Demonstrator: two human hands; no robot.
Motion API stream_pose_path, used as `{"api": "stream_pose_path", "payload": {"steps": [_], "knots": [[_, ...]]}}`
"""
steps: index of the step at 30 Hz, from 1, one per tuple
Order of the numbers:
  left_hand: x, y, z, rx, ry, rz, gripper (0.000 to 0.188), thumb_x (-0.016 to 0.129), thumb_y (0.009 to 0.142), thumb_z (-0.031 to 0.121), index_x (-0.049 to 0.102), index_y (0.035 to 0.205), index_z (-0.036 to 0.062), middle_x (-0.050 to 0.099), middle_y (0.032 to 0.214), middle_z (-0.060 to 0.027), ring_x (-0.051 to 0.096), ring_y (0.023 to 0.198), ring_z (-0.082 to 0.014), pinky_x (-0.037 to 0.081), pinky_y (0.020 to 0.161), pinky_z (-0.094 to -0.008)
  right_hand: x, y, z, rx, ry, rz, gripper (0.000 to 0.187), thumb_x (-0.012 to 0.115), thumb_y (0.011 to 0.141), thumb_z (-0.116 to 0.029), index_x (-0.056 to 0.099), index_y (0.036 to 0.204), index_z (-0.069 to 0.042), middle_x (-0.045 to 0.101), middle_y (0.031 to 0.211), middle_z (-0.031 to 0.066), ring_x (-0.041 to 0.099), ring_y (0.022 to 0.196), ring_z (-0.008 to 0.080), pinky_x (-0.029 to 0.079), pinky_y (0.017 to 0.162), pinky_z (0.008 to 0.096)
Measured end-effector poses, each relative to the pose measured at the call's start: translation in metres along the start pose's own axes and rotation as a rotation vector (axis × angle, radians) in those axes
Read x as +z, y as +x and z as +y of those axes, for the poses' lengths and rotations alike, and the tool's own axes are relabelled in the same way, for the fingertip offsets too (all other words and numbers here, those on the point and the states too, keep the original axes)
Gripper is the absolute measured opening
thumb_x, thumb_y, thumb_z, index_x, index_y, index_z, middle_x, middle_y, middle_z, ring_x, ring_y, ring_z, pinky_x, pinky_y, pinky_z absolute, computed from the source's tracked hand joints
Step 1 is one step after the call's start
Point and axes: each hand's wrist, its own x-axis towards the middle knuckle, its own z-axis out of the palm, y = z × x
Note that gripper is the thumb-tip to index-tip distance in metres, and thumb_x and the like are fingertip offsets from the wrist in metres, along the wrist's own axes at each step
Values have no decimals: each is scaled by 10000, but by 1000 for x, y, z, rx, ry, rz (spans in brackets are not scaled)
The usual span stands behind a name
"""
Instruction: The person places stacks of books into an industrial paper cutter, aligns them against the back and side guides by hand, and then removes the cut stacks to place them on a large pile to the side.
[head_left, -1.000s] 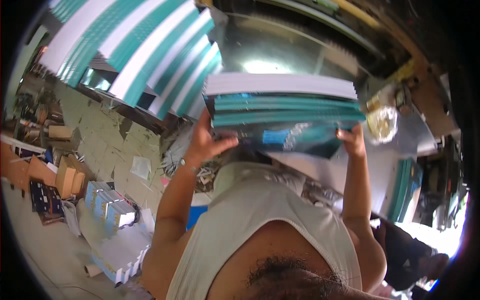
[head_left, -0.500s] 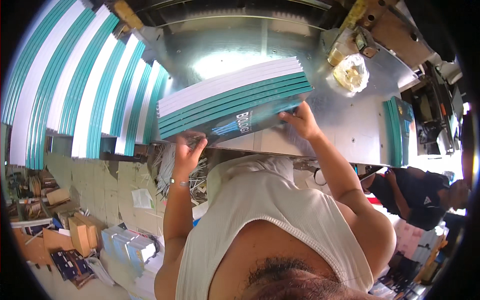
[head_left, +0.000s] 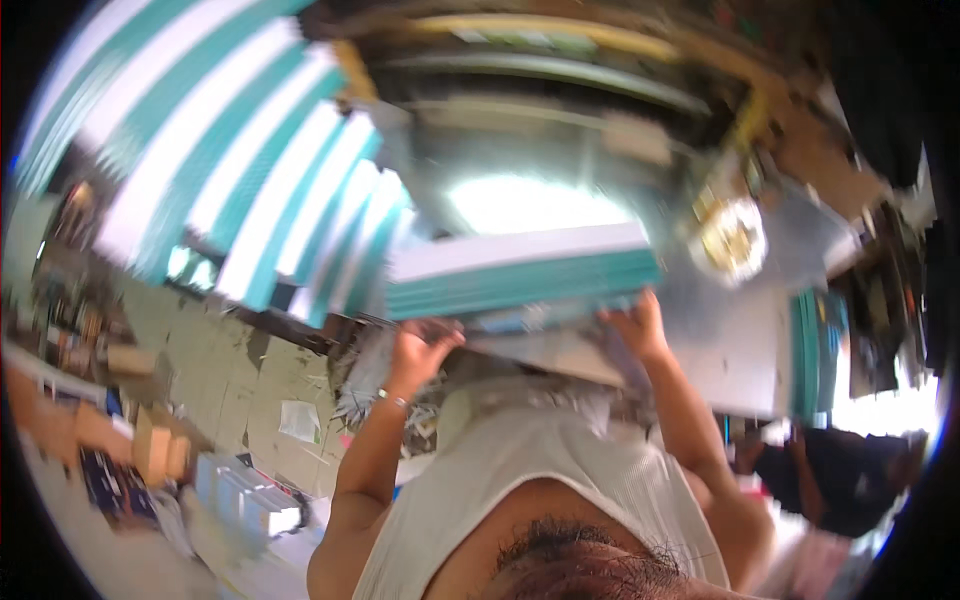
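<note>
Both my hands grip a stack of several teal-spined books [head_left: 525,278] at its near side. White page edges show along the far side of the stack, teal spines nearer me. My left hand [head_left: 422,352] closes on the near left corner, thumb on top. Toward the right end, my right hand [head_left: 637,325] holds the same stack, fingers partly hidden under it. The stack is above the shiny metal table [head_left: 700,350], near its front edge. Motion blurs the picture, so I cannot tell whether the stack touches the metal.
Tall rows of teal-and-white book stacks [head_left: 230,150] stand at the left. A clear bag with yellowish pieces [head_left: 733,240] lies at the right back. More teal books [head_left: 818,350] rest at the table's right end. Another person [head_left: 840,470] is at the far right. Paper scraps [head_left: 370,385] litter below.
The whole view has shifted, so the table and surroundings appear further down and right. The stack is more level, and its near cover shows less. Both hands keep hold of it.
</note>
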Motion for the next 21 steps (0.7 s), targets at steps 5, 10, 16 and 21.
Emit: {"api": "stream_pose_path", "payload": {"steps": [5, 10, 16, 21], "knots": [[-24, -19, 72, 79, -132, 14, 703, 924, 775, 137, 511, 1323, -16, 721, 1107, -113, 719, 985, -194, 581, 862, -335, -21, 10, -14, -146, 160, -42, 532, 885, 723, -26, 644, 1197, -2, 683, 1036, 54, 624, 977, 165, 514, 900, 323], [-87, -9, 245, 460, 235, 206, 849, 996, 677, 266, 506, 1314, -10, 678, 1189, -114, 668, 1098, -230, 534, 960, -369, -34, 97, -129, -644, 436, 125, 533, 745, 911, -209, 536, 1347, 16, 644, 1134, 83, 641, 930, 177, 549, 763, 314], [-184, 26, 425, 753, 354, 697, 399, 695, 963, 289, 636, 1263, 32, 723, 1099, -87, 715, 944, -137, 604, 772, -310, -12, 235, -367, -824, 726, 12, 357, 670, 1000, -255, 645, 1241, 8, 678, 1108, 41, 636, 999, 143, 496, 897, 305], [-200, 35, 530, 810, 490, 497, 565, 646, 987, 462, 602, 1301, -6, 682, 1195, -168, 668, 1067, -276, 560, 937, -411, 48, 282, -531, -811, 640, -360, 703, 649, 996, -397, 456, 1468, 87, 580, 1426, 241, 578, 1298, 338, 461, 1086, 422]]}}
